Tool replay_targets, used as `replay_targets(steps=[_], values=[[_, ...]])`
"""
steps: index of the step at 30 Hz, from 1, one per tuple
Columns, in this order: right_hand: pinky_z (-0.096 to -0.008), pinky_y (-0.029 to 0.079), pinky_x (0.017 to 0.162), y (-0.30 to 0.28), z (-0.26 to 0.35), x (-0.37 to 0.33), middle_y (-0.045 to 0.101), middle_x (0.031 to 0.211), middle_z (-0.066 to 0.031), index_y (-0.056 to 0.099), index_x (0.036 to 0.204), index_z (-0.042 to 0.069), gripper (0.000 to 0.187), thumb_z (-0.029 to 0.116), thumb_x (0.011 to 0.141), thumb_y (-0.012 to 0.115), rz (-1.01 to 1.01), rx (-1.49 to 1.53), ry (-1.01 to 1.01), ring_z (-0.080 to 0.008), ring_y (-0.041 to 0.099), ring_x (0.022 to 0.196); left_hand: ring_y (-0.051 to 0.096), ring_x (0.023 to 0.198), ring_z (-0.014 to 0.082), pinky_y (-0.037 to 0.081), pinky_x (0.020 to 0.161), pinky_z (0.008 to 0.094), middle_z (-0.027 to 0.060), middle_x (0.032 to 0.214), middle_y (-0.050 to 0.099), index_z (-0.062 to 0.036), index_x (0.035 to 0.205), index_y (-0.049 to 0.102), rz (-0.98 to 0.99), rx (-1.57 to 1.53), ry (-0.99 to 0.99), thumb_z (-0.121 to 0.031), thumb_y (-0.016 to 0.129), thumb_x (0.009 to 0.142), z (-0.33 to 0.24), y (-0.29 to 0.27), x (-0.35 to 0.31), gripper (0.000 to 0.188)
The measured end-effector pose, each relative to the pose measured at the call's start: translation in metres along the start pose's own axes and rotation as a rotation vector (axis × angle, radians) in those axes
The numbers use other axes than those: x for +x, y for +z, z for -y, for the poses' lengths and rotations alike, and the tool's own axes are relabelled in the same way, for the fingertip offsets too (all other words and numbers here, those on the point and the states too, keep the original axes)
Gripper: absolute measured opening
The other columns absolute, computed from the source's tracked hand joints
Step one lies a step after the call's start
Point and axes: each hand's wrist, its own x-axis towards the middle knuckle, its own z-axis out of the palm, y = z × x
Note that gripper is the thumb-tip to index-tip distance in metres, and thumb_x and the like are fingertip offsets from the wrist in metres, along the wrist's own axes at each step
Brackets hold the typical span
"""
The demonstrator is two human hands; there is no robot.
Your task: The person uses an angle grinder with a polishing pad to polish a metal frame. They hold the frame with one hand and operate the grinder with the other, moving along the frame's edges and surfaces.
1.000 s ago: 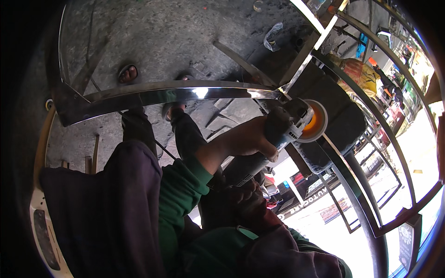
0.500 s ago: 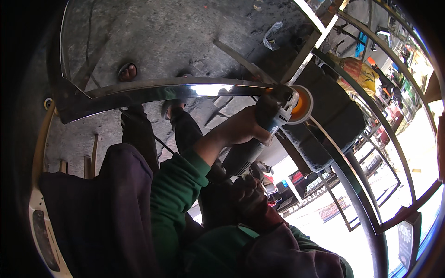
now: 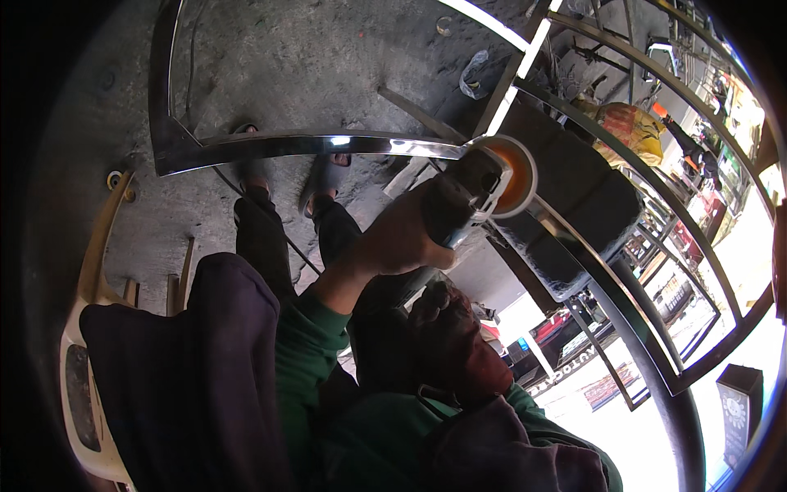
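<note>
An angle grinder [image 3: 479,182] with a round orange disc, pale at its rim, is at the centre. My left hand [image 3: 402,234] is closed around its body just behind the head, thumb on the near side. Close to the tool's rear end, my right hand [image 3: 459,332] is curled shut in shadow; its hold on the grinder is partly hidden. The disc is at the corner where a shiny metal bar [image 3: 320,146] of a welded frame meets other bars. Whether disc and metal touch cannot be made out.
Beneath the frame stands a dark block-like support [image 3: 574,205]. More curved bars [image 3: 648,168] reach out to the right. A beige plastic chair [image 3: 92,262] is at the left, partly under dark purple cloth [image 3: 180,353]. A cable [image 3: 270,221] runs past sandalled feet [image 3: 320,184].
The grinder has shifted a little left and up in the picture, still at the same corner of the frame. The whole view has moved slightly. Both hands keep their hold.
</note>
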Motion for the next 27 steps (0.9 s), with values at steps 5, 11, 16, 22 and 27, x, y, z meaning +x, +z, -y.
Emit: replay_targets(steps=[5,11,16,22,27], values=[[-0.0323,0.049,0.076,0.048,0.039,0.058,0.056,0.075,0.0038,0.064,0.120,0.004,0.023,0.021,0.105,0.061,0.217,0.570,0.107,-0.0138,0.056,0.069,0.064,0.101,0.0203,0.053,0.095,0.0366,0.0073,0.110,0.067,-0.0017,0.130,0.061,-0.234,0.069,-0.018,-0.018,0.086,0.065,-0.043,-0.047,-0.043,0.072],[-0.0366,0.060,0.087,0.101,0.042,0.144,0.071,0.109,-0.0072,0.067,0.124,0.006,0.023,0.014,0.104,0.061,0.418,0.335,-0.538,-0.0163,0.068,0.104,0.070,0.091,0.0200,0.057,0.085,0.0369,0.0079,0.103,0.068,-0.0011,0.128,0.062,-0.522,0.199,-0.100,-0.016,0.082,0.066,-0.094,-0.066,-0.087,0.067],[-0.0388,0.060,0.099,0.118,0.062,0.142,0.070,0.120,-0.0084,0.067,0.124,0.006,0.022,0.017,0.106,0.058,0.412,0.988,-0.244,-0.0182,0.067,0.113,0.070,0.086,0.0209,0.058,0.084,0.0367,0.0092,0.097,0.069,0.0000,0.127,0.060,-0.592,0.159,-0.089,-0.017,0.080,0.067,-0.103,-0.058,-0.098,0.066],[-0.0435,0.053,0.105,0.118,0.071,0.130,0.067,0.127,-0.0110,0.064,0.127,0.004,0.028,0.023,0.109,0.053,0.529,0.663,-0.456,-0.0231,0.062,0.123,0.070,0.088,0.0197,0.057,0.083,0.0352,0.0085,0.095,0.070,-0.0002,0.125,0.061,-0.560,0.163,-0.180,-0.016,0.079,0.068,-0.093,-0.060,-0.097,0.062],[-0.0482,0.050,0.107,0.116,0.071,0.142,0.064,0.116,-0.0092,0.061,0.124,0.004,0.028,0.026,0.107,0.056,0.423,0.719,-0.452,-0.0284,0.059,0.119,0.070,0.088,0.0193,0.057,0.083,0.0346,0.0085,0.096,0.070,-0.0002,0.123,0.062,-0.533,0.191,-0.200,-0.015,0.079,0.068,-0.089,-0.055,-0.095,0.060]])
